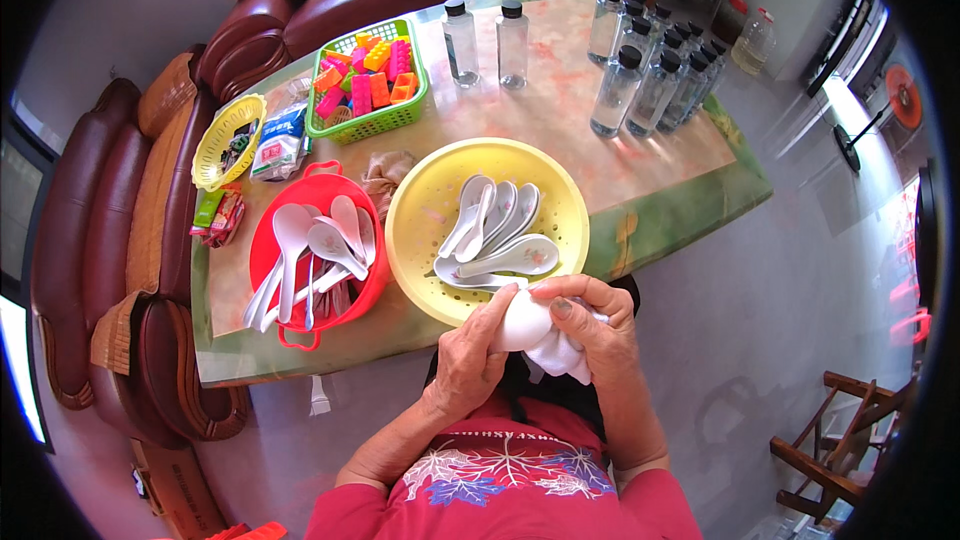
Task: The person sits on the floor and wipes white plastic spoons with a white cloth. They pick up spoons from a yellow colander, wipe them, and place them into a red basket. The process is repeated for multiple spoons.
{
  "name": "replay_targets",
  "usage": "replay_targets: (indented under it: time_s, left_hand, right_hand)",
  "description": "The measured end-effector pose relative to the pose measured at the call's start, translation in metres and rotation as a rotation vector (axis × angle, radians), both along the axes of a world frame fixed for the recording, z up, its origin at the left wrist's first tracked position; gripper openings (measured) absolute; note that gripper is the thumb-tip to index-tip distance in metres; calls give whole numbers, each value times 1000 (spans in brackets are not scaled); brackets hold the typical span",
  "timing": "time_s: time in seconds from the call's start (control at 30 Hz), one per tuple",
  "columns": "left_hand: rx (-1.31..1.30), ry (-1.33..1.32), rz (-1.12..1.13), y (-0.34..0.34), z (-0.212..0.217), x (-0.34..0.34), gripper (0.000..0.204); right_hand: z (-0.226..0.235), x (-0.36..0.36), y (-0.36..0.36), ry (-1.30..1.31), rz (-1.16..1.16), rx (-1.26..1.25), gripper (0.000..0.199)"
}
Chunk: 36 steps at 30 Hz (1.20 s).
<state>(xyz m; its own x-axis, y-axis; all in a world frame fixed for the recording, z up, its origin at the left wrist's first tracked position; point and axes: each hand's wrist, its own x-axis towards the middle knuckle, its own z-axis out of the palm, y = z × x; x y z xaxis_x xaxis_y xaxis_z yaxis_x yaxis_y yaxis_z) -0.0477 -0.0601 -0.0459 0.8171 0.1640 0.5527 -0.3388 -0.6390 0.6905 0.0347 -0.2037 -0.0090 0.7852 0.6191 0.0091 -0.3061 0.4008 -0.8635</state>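
Over the front edge of the table, my left hand (468,355) is closed on a smooth white spoon (520,322), its rounded bowl turned up. My right hand (603,330) grips a white cloth (563,355) against the spoon's side; its lower folds hang down. Part of the spoon is hidden by my fingers and the cloth. Just beyond my hands, a yellow perforated basin (420,240) holds several white soup spoons (510,258) with floral patterns. To its left, a red colander (262,245) contains several white ladles and spoons (293,230).
A green basket (385,122) of colourful building blocks stands farther back, beside a yellow basket (210,145) and a blue-white packet (281,145). Several black-capped clear bottles (616,95) stand at the back right. A brown cloth (387,178) lies behind the basins. A wooden stool (830,440) is on the floor right.
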Motion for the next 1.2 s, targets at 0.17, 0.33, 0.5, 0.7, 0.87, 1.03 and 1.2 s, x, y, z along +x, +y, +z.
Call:
replay_targets:
  time_s: [0.17,0.33,0.5,0.7,0.87,1.03,1.2]
  left_hand:
    - [-21,-8,-4,-3,-2,2,52]
    - [-15,2,9,-3,-5,1,54]
    - [-315,220,-27,-4,-15,1,46]
    - [-1179,541,-294,-10,-5,-1,48]
    - [-1056,395,-223,-11,-6,-4,48]
    - [-998,412,-41,-4,-10,-1,53]
    - [-1279,333,50,3,-9,7,47]
  right_hand:
    - [0,2,-4,19,-3,-22,20]
    - [-1,3,-5,92,19,-53,22]
    - [-15,2,3,29,-223,-25,19]
    - [-22,3,25,-1239,-592,-517,26]
    - [-24,-4,27,-1281,-422,-578,28]
    - [-18,-13,22,-1225,-205,-499,26]
    - [-12,-31,19,-1263,-95,-441,24]
